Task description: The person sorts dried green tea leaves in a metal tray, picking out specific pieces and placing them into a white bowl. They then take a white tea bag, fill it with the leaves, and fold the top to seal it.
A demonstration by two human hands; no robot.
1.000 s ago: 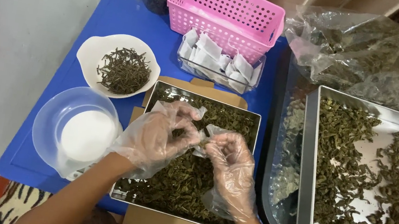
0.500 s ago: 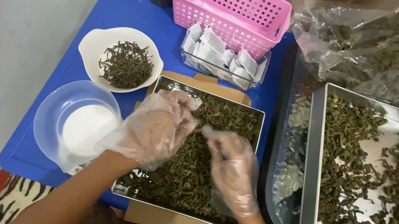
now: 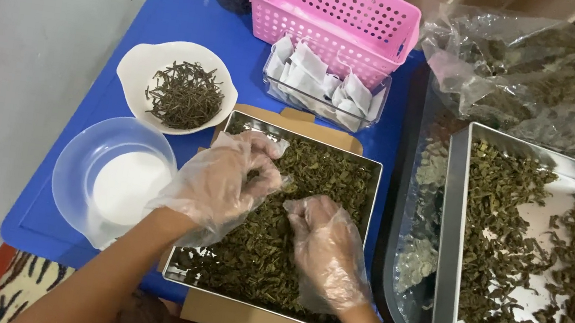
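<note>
Both my hands wear loose clear plastic gloves, likely to keep the leaves clean. My left hand (image 3: 228, 179) hovers over the near-left part of a shallow metal tray (image 3: 367, 196), fingers curled inward as if pinching dried green leaves (image 3: 296, 208); what exactly sits between the fingertips I cannot tell. My right hand (image 3: 327, 255) rests lower in the same tray, knuckles up, fingers bent down into the leaves, so its grip is hidden too. The tray sits on a flattened piece of cardboard (image 3: 245, 320) on a blue table (image 3: 172, 15).

Just left of the tray, within easy reach, is a clear plastic bowl (image 3: 80, 153) holding something white, and behind it a white dish (image 3: 135, 70) of thin dark stems (image 3: 185, 95). Behind the tray stands a clear box of small white paper sachets (image 3: 321, 87), then a pink plastic basket (image 3: 333, 9). To my right, a second metal tray (image 3: 448, 231) holds more leaves beside a big clear bag (image 3: 536, 70) of them.
</note>
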